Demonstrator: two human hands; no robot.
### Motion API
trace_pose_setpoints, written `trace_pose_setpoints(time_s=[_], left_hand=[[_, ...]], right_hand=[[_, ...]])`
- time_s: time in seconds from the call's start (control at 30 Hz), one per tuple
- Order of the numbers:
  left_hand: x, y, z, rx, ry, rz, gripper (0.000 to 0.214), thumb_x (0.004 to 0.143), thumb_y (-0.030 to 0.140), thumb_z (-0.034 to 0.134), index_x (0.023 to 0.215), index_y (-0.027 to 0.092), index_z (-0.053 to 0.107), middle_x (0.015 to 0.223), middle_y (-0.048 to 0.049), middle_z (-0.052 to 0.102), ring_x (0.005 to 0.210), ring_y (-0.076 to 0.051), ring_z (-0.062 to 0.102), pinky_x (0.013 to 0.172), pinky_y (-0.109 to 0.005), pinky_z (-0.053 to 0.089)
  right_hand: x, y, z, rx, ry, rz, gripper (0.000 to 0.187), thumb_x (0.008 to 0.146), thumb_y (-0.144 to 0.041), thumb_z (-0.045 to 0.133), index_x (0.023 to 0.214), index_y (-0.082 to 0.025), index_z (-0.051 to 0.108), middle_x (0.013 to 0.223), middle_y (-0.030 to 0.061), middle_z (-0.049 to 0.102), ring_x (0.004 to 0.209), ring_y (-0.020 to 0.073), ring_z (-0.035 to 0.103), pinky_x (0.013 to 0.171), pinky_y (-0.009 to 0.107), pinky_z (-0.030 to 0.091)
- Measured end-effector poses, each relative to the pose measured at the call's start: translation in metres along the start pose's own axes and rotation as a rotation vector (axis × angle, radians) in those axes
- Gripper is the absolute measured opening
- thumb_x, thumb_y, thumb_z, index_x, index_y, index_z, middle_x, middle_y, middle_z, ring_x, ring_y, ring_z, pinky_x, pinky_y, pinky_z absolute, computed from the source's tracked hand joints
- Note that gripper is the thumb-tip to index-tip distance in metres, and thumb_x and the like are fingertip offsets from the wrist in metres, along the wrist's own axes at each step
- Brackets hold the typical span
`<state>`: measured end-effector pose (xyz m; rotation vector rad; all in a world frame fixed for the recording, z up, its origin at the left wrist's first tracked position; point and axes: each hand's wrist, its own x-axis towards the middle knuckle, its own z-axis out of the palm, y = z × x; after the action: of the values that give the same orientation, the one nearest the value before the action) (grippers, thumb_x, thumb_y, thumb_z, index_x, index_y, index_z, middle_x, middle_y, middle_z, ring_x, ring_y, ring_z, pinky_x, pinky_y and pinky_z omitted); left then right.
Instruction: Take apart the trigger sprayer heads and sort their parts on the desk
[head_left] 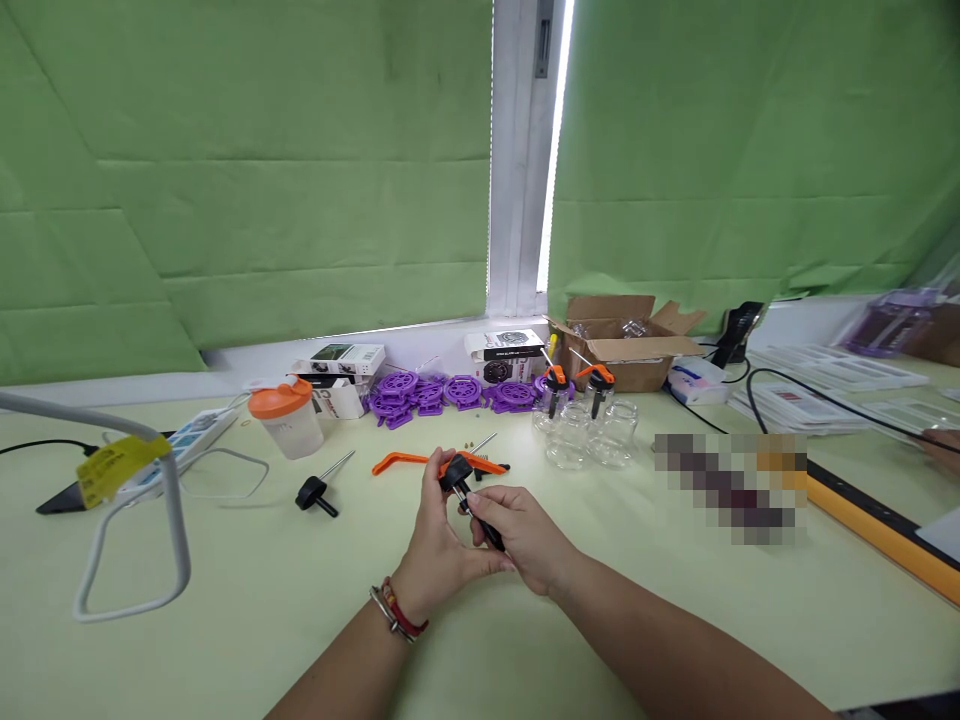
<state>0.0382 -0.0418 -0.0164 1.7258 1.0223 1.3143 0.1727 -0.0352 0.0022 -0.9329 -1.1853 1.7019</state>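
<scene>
So, going left to right on our pale green table (247, 650): first up is a bent grey wire frame (180, 520) with a yellow tag (124, 470) on it, and a white power strip (191, 440) lying behind. Next along is a cloudy plastic cup (296, 430) with an orange lid (280, 400), and in front of it a loose black knob (310, 493) with a thin metal rod sticking out. Some white boxes (349, 358) sit at the back, with a run of purple plastic parts (463, 391) beside them.

Middle of the table, just past our fingers, there's a long orange strip (397, 458). Our left hand (435, 555), the one with the bracelets (397, 612), is curled round with its fingertips up against a black knob piece (454, 472), which is held up over the table between both hands. Our right hand (529, 530) is pinching a slim black piece (491, 535) with a bit of shiny metal, right below the knob. Can't tell if that's a separate tool.

Further right we've got clear glass jars (568, 445) bunched together, an open cardboard box (637, 370) behind them, then white trays (799, 408) and a long yellow bar (870, 520).
</scene>
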Motion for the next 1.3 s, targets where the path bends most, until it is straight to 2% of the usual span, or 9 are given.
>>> trace_pose_setpoints(time_s=[0.07, 0.23, 0.33, 0.43, 0.6, 0.73, 0.93, 1.13, 1.3], left_hand=[[-0.002, 0.004, 0.005, 0.031, 0.029, 0.008, 0.133, 0.042, 0.024, 0.088, 0.141, 0.032, 0.0, 0.148, -0.016, 0.015, 0.133, -0.036, 0.026, 0.105, -0.049, 0.029], [-0.001, 0.014, 0.002, 0.073, -0.008, -0.012, 0.127, 0.044, 0.025, 0.086, 0.142, 0.03, 0.005, 0.147, -0.016, 0.017, 0.131, -0.039, 0.03, 0.096, -0.049, 0.043], [0.001, 0.011, -0.004, 0.12, -0.024, 0.06, 0.119, 0.047, 0.026, 0.084, 0.141, 0.028, 0.012, 0.149, -0.014, 0.014, 0.135, -0.037, 0.022, 0.106, -0.052, 0.031], [0.001, 0.005, -0.006, 0.081, -0.046, 0.117, 0.124, 0.043, 0.03, 0.086, 0.141, 0.028, 0.01, 0.15, -0.0136, 0.01, 0.138, -0.035, 0.014, 0.111, -0.053, 0.019], [-0.001, 0.007, -0.003, -0.033, -0.109, 0.11, 0.133, 0.041, 0.038, 0.087, 0.143, 0.025, 0.001, 0.149, -0.0177, 0.012, 0.137, -0.036, 0.019, 0.11, -0.052, 0.021], [-0.002, 0.013, -0.004, 0.065, -0.083, 0.138, 0.126, 0.044, 0.034, 0.084, 0.142, 0.022, 0.006, 0.145, -0.0184, 0.021, 0.133, -0.036, 0.028, 0.108, -0.052, 0.025], [-0.002, 0.019, -0.009, 0.211, -0.032, 0.172, 0.117, 0.042, 0.027, 0.081, 0.138, 0.021, 0.014, 0.137, -0.0163, 0.029, 0.125, -0.034, 0.038, 0.103, -0.049, 0.034], [0.0, 0.018, -0.012, 0.206, -0.098, 0.174, 0.126, 0.04, 0.036, 0.085, 0.141, 0.024, 0.01, 0.142, -0.0156, 0.021, 0.129, -0.036, 0.03, 0.105, -0.05, 0.03], [0.001, 0.014, -0.014, 0.164, -0.107, 0.167, 0.12, 0.047, 0.036, 0.083, 0.142, 0.024, 0.012, 0.145, -0.0148, 0.02, 0.132, -0.037, 0.026, 0.108, -0.053, 0.024]], right_hand=[[0.0, 0.001, 0.001, 0.108, -0.034, 0.041, 0.034, 0.076, -0.048, 0.062, 0.076, -0.014, 0.061, 0.055, -0.0004, 0.056, 0.046, 0.0076, 0.04, 0.046, 0.022, 0.026], [-0.001, 0.001, 0.0, 0.296, -0.098, 0.118, 0.04, 0.075, -0.05, 0.063, 0.083, -0.011, 0.062, 0.061, 0.0033, 0.062, 0.054, 0.0094, 0.052, 0.052, 0.021, 0.033], [-0.002, -0.001, 0.0, 0.312, -0.134, 0.151, 0.04, 0.077, -0.052, 0.06, 0.082, -0.012, 0.062, 0.062, 0.0052, 0.064, 0.052, 0.0101, 0.052, 0.046, 0.021, 0.028], [-0.005, -0.002, 0.002, 0.328, -0.173, 0.159, 0.04, 0.079, -0.052, 0.057, 0.08, -0.012, 0.062, 0.06, 0.0049, 0.064, 0.048, 0.0098, 0.05, 0.045, 0.021, 0.028], [-0.008, -0.003, 0.004, 0.399, -0.213, 0.151, 0.034, 0.081, -0.046, 0.058, 0.077, -0.012, 0.06, 0.054, 0.0032, 0.061, 0.049, 0.0106, 0.053, 0.053, 0.023, 0.036], [-0.009, -0.003, 0.004, 0.399, -0.262, 0.161, 0.034, 0.083, -0.045, 0.056, 0.078, -0.012, 0.06, 0.054, 0.003, 0.06, 0.047, 0.0098, 0.05, 0.051, 0.022, 0.033], [-0.011, -0.003, 0.006, 0.356, -0.243, 0.124, 0.036, 0.078, -0.046, 0.062, 0.075, -0.01, 0.061, 0.06, 0.0027, 0.058, 0.054, 0.0096, 0.051, 0.052, 0.021, 0.033], [-0.01, -0.004, 0.001, 0.366, -0.234, 0.131, 0.035, 0.078, -0.046, 0.062, 0.072, -0.011, 0.06, 0.057, 0.0019, 0.055, 0.051, 0.0098, 0.048, 0.053, 0.024, 0.032], [-0.007, -0.004, -0.002, 0.355, -0.221, 0.145, 0.036, 0.08, -0.048, 0.059, 0.074, -0.012, 0.06, 0.056, 0.0021, 0.056, 0.049, 0.0099, 0.047, 0.054, 0.025, 0.032]])
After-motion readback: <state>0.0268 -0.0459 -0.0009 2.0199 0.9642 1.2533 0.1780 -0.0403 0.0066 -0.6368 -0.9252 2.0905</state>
